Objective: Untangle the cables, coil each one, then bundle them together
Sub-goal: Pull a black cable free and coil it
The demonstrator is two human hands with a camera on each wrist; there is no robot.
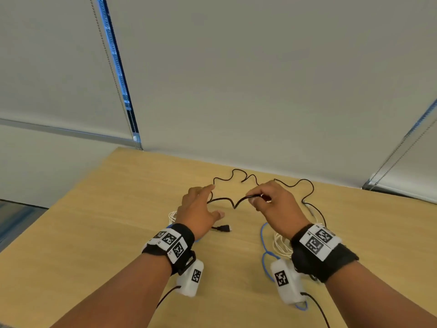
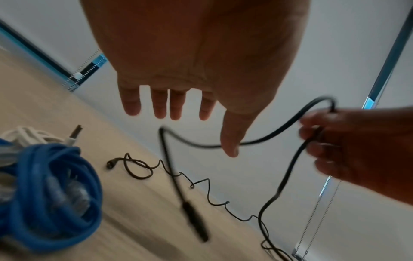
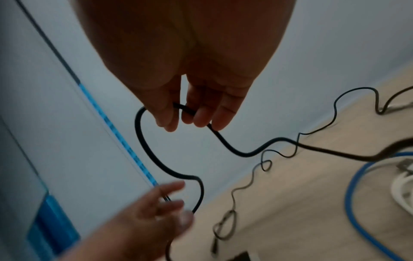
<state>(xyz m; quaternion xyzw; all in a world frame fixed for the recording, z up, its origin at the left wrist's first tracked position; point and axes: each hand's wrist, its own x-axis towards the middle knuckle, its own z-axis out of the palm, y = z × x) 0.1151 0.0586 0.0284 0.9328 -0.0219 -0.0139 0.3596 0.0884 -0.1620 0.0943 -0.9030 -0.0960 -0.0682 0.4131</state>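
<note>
A thick black cable [image 1: 234, 205] hangs in a sagging loop between my hands above the wooden table [image 1: 113, 209]. My right hand [image 1: 254, 197] pinches it between thumb and fingers, and the pinch shows in the right wrist view [image 3: 181, 121]. My left hand [image 1: 212, 200] is spread with straight fingers beside the cable's other stretch, holding nothing; in the left wrist view [image 2: 198, 132] the cable [image 2: 257, 141] passes behind the thumb. The cable's plug [image 1: 222, 228] lies on the table. A thin, wavy black cable [image 1: 293, 184] lies beyond the hands.
A blue cable [image 1: 264, 245] and a white cable [image 1: 281, 246] lie under my right wrist. By my left wrist sit a blue coil [image 2: 55, 194] and a white cable with a USB plug [image 2: 76, 134]. Window blinds [image 1: 236, 79] rise behind the table's far edge.
</note>
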